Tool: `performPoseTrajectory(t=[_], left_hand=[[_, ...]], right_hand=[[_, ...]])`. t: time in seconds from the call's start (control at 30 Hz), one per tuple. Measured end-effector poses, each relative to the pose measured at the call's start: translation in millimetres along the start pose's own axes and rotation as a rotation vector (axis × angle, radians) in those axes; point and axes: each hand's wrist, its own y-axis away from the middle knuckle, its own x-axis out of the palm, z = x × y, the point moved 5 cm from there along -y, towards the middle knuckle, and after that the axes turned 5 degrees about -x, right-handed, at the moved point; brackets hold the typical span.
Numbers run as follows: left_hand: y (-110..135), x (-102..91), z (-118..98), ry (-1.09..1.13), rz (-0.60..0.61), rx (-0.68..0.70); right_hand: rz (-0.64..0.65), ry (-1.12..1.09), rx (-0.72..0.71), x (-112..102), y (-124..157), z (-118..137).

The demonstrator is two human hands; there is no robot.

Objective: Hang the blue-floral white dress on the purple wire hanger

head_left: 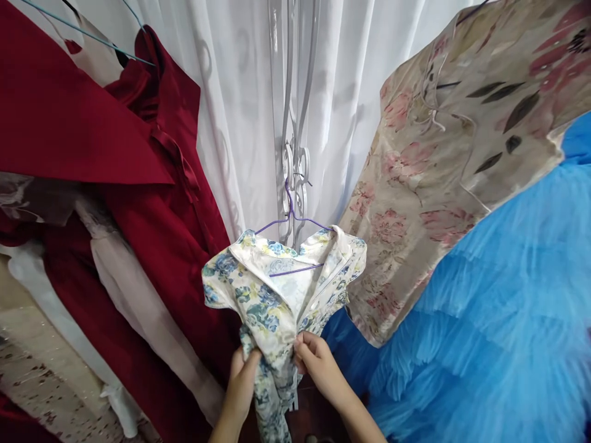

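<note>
Bright daylight through curtain [240,92]; edges warped, sharp focus.

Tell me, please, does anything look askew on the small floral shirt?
Slightly. The floral shirt sits unevenly on its purple hanger: one shoulder droops lower, and the left hand and right hand bunch its front.
</note>
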Motion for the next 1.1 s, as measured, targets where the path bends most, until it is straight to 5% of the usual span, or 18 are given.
performPoseTrajectory(t=[0.2, 0.3, 0.43, 0.6, 0.8, 1.1], left_hand=[[-17.5, -43.2, -42.1, -0.037, -0.448, 0.606], [-1.9, -29.9, -39.7, -0.221, -0.39, 0.768], [7.5, 10.1, -25.2, -0.426, -0.18, 0.758], [-28.0, 69.0, -19.9, -0.691, 0.181, 0.625], [-66.4, 110.3, -18.8, -0.862, 0.046, 0.632], [-86.5, 110.1, -25.1, -0.905, -0.07, 0.656]], right_hand=[[-0.016, -0.098, 0.083, -11.8, 9.4, 1.3], [-0.003, -0.108, 0.13, -7.3, 7.7, -4.2], [-0.02, -0.049, 0.124, -7.2, 1.5, -13.4], [0.012, 0.021, 0.117, -9.2, 3.8, -24.9], [0.02, 0.039, 0.112, -14.3, 16.0, -29.9], [-0.09, 0.049, 0.122, -36.8, 25.7, -32.1]])
